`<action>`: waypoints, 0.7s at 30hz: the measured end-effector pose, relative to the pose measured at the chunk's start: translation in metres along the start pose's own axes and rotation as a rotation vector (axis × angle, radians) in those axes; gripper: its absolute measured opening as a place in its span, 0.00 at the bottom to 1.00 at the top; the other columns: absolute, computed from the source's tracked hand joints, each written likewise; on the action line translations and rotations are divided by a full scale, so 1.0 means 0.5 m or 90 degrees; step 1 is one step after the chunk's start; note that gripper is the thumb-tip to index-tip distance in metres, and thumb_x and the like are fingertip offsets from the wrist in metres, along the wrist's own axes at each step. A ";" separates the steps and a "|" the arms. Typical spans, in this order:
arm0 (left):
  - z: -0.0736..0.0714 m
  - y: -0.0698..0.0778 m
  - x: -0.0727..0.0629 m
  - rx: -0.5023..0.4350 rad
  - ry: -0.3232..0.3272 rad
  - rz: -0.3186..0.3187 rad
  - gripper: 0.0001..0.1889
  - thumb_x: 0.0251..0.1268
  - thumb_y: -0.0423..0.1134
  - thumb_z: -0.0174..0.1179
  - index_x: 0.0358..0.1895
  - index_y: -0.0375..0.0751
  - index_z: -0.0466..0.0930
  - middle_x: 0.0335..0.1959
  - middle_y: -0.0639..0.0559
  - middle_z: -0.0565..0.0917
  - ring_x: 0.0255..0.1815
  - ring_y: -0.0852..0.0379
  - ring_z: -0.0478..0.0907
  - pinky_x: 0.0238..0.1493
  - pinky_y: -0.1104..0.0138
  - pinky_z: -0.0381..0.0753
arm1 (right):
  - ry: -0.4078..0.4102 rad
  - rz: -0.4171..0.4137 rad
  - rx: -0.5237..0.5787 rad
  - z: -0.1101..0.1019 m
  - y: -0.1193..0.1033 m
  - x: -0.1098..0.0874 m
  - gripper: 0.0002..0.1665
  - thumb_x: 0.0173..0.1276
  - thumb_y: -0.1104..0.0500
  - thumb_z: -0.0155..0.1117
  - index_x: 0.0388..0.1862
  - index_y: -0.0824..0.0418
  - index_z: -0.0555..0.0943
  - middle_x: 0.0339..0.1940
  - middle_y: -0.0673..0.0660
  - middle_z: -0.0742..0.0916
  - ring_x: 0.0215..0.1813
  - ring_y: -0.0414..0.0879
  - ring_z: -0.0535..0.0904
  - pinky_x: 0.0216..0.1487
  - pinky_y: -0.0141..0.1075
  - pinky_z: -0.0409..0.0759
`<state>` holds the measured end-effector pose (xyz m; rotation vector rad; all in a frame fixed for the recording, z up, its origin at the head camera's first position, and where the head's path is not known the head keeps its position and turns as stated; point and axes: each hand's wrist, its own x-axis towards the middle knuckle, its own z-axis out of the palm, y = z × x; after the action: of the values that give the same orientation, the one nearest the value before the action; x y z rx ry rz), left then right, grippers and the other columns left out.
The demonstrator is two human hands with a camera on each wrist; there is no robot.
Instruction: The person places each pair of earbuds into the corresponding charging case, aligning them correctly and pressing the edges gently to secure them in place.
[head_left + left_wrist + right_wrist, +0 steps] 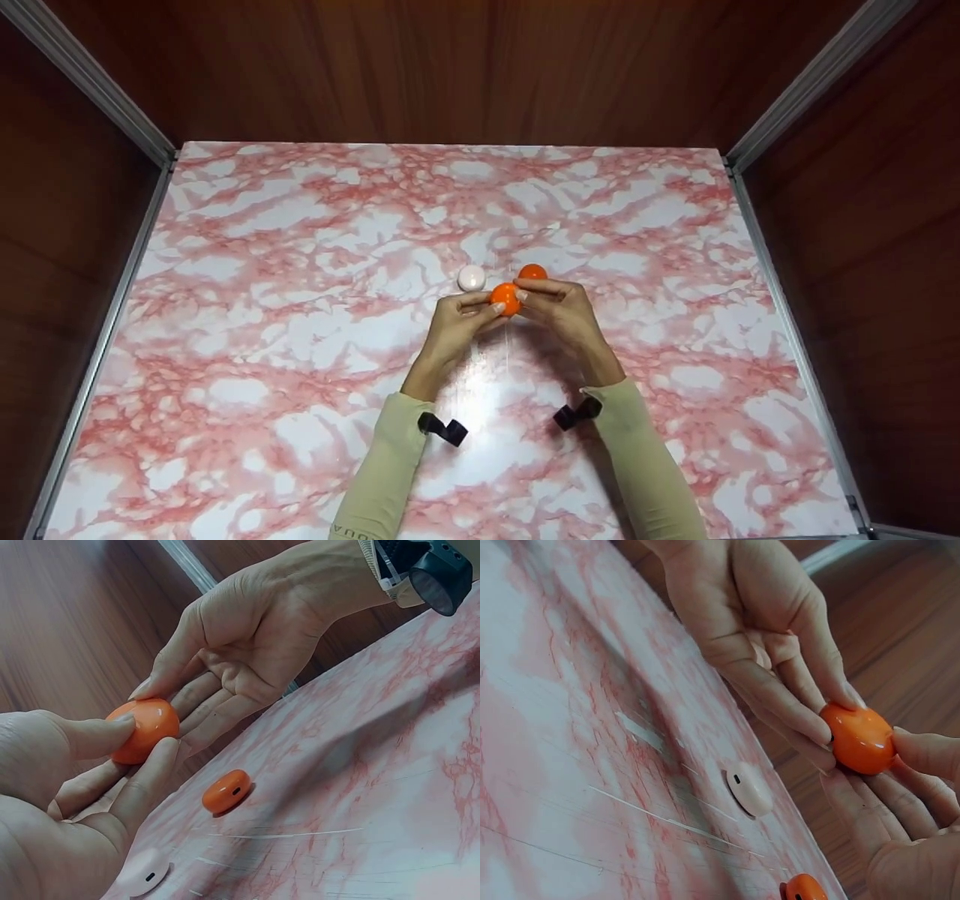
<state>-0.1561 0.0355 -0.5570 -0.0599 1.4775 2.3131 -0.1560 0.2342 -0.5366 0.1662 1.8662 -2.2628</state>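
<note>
A glossy orange rounded case [505, 299] is raised above the table between both hands. My left hand [454, 326] pinches its left side, thumb on the near face. From the other side my right hand [562, 311] holds it with the thumb and fingertips. In the right wrist view the held case [861, 741] shows a smooth shiny face, and fingers cover part of its edge. A pale pinkish-white case [146, 872] of similar shape lies on the table, a small dark slot in its side. Beyond my right fingers lies a second orange case [226, 791], also slotted.
The red-and-white marbled tabletop [300, 420] has brown wood-look panels [480, 75] behind it and on both sides. Metal rails [787, 322] run along the side edges. A black camera mount sits at each sleeve cuff.
</note>
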 end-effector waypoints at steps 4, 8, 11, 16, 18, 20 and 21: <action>0.001 -0.004 0.001 0.006 0.005 -0.004 0.19 0.72 0.24 0.64 0.63 0.19 0.78 0.60 0.24 0.83 0.48 0.53 0.91 0.64 0.56 0.89 | -0.002 -0.007 -0.016 -0.002 0.005 -0.002 0.23 0.72 0.70 0.69 0.64 0.75 0.81 0.53 0.62 0.92 0.48 0.45 0.92 0.54 0.35 0.93; 0.004 -0.005 0.001 0.009 0.006 0.000 0.19 0.72 0.25 0.64 0.62 0.20 0.79 0.59 0.25 0.84 0.49 0.53 0.91 0.61 0.60 0.91 | 0.009 -0.018 -0.022 -0.002 0.006 -0.004 0.22 0.72 0.70 0.69 0.63 0.75 0.81 0.52 0.64 0.92 0.47 0.44 0.92 0.52 0.34 0.93; 0.004 -0.002 0.003 0.012 0.013 0.002 0.19 0.72 0.24 0.63 0.62 0.19 0.79 0.56 0.26 0.86 0.47 0.54 0.91 0.60 0.59 0.91 | 0.034 -0.028 -0.033 0.006 0.006 -0.004 0.21 0.71 0.68 0.70 0.61 0.74 0.83 0.51 0.65 0.93 0.47 0.44 0.92 0.50 0.34 0.93; -0.007 0.007 0.006 0.016 0.042 0.006 0.18 0.73 0.23 0.61 0.62 0.19 0.79 0.51 0.30 0.89 0.43 0.56 0.91 0.62 0.54 0.90 | 0.063 -0.066 -0.061 0.034 0.010 0.002 0.19 0.70 0.66 0.73 0.57 0.73 0.86 0.51 0.69 0.92 0.46 0.47 0.93 0.50 0.37 0.94; -0.014 0.011 0.008 0.015 0.056 0.012 0.17 0.73 0.23 0.62 0.62 0.20 0.80 0.50 0.31 0.89 0.42 0.56 0.91 0.62 0.54 0.89 | 0.061 -0.087 -0.075 0.045 0.011 0.007 0.19 0.70 0.66 0.73 0.57 0.74 0.86 0.52 0.70 0.91 0.46 0.48 0.93 0.50 0.39 0.94; -0.021 0.014 0.011 0.024 0.072 0.023 0.17 0.72 0.23 0.63 0.61 0.21 0.81 0.48 0.32 0.90 0.41 0.56 0.92 0.60 0.54 0.90 | 0.059 -0.101 -0.079 0.055 0.013 0.012 0.20 0.70 0.65 0.73 0.57 0.75 0.85 0.52 0.72 0.91 0.47 0.50 0.93 0.50 0.40 0.94; -0.024 0.016 0.012 0.028 0.080 0.028 0.17 0.71 0.23 0.63 0.61 0.22 0.81 0.48 0.32 0.90 0.41 0.55 0.92 0.60 0.53 0.90 | 0.060 -0.106 -0.079 0.060 0.014 0.015 0.20 0.70 0.65 0.73 0.57 0.75 0.85 0.51 0.72 0.91 0.47 0.50 0.93 0.50 0.41 0.94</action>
<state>-0.1663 0.0237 -0.5566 -0.1652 1.6050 2.3485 -0.1606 0.2028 -0.5393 0.1022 2.1365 -2.2702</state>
